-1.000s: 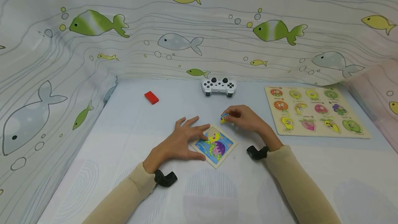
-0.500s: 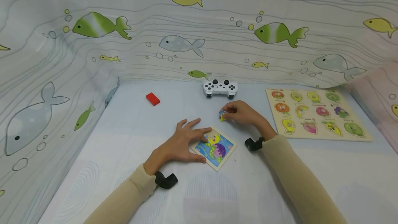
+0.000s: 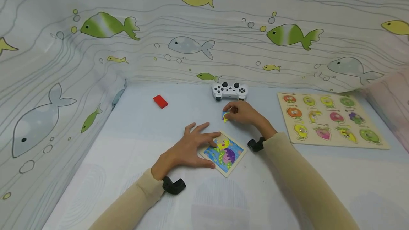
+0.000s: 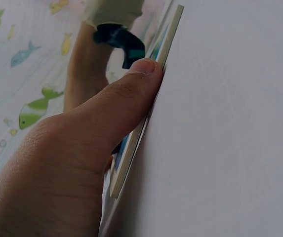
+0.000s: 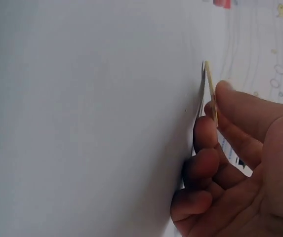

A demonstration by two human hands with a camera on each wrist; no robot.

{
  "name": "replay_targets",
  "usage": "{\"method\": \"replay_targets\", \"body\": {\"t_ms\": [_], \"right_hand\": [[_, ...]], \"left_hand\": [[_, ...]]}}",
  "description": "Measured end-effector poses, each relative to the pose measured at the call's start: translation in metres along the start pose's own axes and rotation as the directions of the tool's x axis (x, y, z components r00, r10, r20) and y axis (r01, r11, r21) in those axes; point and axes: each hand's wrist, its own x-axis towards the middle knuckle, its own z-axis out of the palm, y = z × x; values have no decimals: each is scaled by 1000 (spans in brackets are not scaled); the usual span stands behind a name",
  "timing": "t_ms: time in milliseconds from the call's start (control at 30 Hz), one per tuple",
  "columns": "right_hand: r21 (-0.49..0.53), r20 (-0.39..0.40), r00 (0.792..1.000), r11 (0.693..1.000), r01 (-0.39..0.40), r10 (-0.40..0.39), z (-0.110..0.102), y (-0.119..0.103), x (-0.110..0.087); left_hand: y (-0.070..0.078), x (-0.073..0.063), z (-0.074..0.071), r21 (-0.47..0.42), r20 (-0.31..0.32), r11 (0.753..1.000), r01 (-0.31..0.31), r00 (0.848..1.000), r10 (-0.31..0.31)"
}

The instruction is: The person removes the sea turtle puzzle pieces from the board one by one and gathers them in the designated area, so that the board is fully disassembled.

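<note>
A small square jigsaw puzzle [image 3: 234,148] in a pale wooden frame lies cornerwise on the table, showing a yellow and purple cartoon animal on blue. Across its left corner spreads my left hand [image 3: 190,148], thumb along the near edge and a finger over the far edge. In the left wrist view the thumb [image 4: 116,101] presses along the board's rim [image 4: 173,39]. Just beyond the puzzle, my right hand [image 3: 243,112] pinches a small blue and yellow puzzle piece [image 3: 225,115]. The right wrist view shows this thin piece [image 5: 210,84] edge-on, close over the table.
A white game controller [image 3: 230,91] stands behind my right hand. Further left lies a red block [image 3: 161,101]. A wooden fruit puzzle board [image 3: 329,141] occupies the right side. Fish-printed cloth [image 3: 236,52] rises at the back and left.
My right hand has drawn away from the puzzle towards the controller and slightly left, with the piece in its fingers. The left hand stays at the puzzle; the head view shifts slightly.
</note>
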Motion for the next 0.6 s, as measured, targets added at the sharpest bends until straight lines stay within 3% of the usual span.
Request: {"method": "replay_targets", "body": {"t_ms": [333,600], "right_hand": [[-7,26,1000,1000,15,-14,-2,-1,-7],[-17,-3,1000,1000,22,-22,0,0,-6]], "left_hand": [[0,0,-1,8,10,1000,8,1000,-9],[0,0,1,-8,4,1000,11,1000,-11]]}}
